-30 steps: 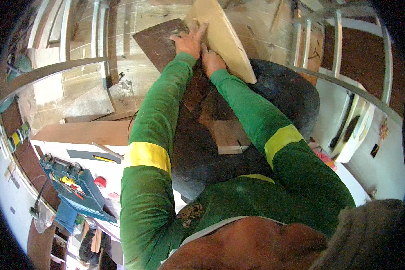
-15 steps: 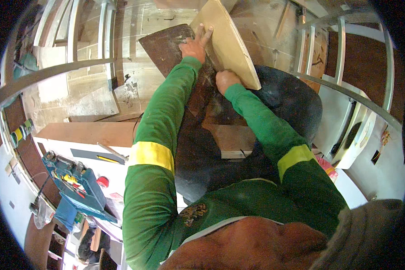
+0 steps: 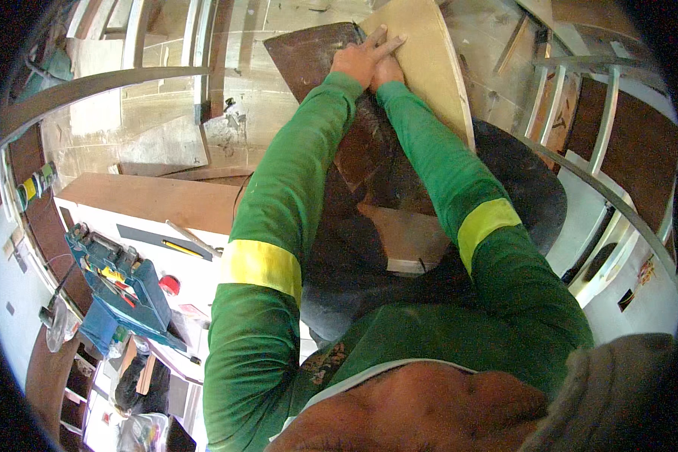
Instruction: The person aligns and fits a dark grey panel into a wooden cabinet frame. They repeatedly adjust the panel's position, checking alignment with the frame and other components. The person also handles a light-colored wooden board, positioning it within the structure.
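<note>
Tan board (image 3: 433, 71): steadying, I judge; left hand (image 3: 355, 64) fingers apart, right hand (image 3: 387, 72) can't tell; next calls for firm hold.

On my feed, the floor (image 3: 242, 79) is pale and stained with dark marks. I see a barred metal left frame (image 3: 90, 88) and right frame (image 3: 606, 120), and a brown-sided white bench (image 3: 151, 199); light glares white at lower left.

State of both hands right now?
Left hand: open, fingers extended at the pale board.
Right hand: partly hidden by the left; grip can't be told.
</note>
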A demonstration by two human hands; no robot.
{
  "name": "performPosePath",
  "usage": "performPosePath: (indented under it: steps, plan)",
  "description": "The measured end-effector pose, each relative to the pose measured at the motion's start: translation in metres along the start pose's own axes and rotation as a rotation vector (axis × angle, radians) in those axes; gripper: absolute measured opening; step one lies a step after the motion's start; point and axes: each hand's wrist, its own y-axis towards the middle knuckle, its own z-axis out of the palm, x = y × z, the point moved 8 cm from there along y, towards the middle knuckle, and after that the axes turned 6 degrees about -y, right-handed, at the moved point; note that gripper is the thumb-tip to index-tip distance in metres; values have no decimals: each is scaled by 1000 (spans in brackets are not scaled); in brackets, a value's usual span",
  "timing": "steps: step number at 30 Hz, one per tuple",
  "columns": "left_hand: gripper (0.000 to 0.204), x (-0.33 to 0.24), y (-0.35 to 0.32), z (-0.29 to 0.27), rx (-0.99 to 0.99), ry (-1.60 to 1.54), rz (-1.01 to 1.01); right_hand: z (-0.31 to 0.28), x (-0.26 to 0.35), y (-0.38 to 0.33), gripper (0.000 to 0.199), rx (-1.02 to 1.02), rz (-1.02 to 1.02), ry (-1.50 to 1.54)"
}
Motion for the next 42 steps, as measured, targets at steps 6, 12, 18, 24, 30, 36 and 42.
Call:
performPosePath:
  steps: [6, 12, 18, 24, 30, 36, 42]
  plan:
    - [93, 16, -7, 8, -68, 23, -44, -44, 1, -12, 34, 461, 191, 66]
    - [103, 31, -3, 22, -40, 152, -67, -87, 7, -136, 29, 655, 189, -255]
    - [98, 24, -6, 21, 3, 204, -71, -148, 26, -115, 30, 756, 47, -252]
    - [91, 30, -8, 20, -58, 146, -39, -103, 38, -33, 38, 390, 163, -70]
    - [92, 19, -7, 14, 48, 101, -35, 10, 15, -10, 32, 359, 216, 188]
    - [82, 26, -2, 23, -6, 43, -28, -8, -12, -37, 37, 621, 179, -56]
    - [90, 37, -5, 28, 85, 120, -73, -85, 8, -158, 47, 776, 177, -269]
